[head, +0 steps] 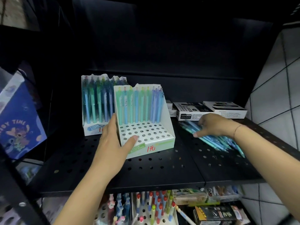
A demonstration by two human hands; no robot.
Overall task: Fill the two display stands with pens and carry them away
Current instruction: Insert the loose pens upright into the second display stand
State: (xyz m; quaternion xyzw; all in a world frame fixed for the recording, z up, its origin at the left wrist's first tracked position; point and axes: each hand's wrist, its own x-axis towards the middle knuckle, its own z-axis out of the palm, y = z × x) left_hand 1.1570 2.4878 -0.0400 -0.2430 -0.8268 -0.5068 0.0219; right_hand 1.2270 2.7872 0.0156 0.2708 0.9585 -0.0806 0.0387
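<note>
Black perforated metal forms the shelf [162, 166], set in a dark shelving unit with a white tiled wall [279, 88] at the right. A lower shelf, partly cut off by the bottom edge, carries more stationery in blurred packaging. At the far left stands a blue printed box [21, 117], tilted and cropped. Two white display stands sit on the shelf. The rear display stand [92, 129] is at the back left, and its rows hold blue and green pens. The front display stand [155, 133] is just in front and to the right, with upright pens [138, 104] along its back row only and open holes ahead of them. The left hand [113, 140] grips the front display stand at its left corner, thumb pressed on the perforated top and fingers [112, 120] wrapped behind the side wall. The right hand [212, 125] rests on a heap of loose pens [215, 140] lying flat on the shelf to the right of that stand. Its fingers [203, 121] are bent down into the heap, thumb spread. The fingertips are hidden, so whether they have closed round any pen cannot be told. Black-and-white cartons [191, 111] lie behind the heap, their print too small to read.
</note>
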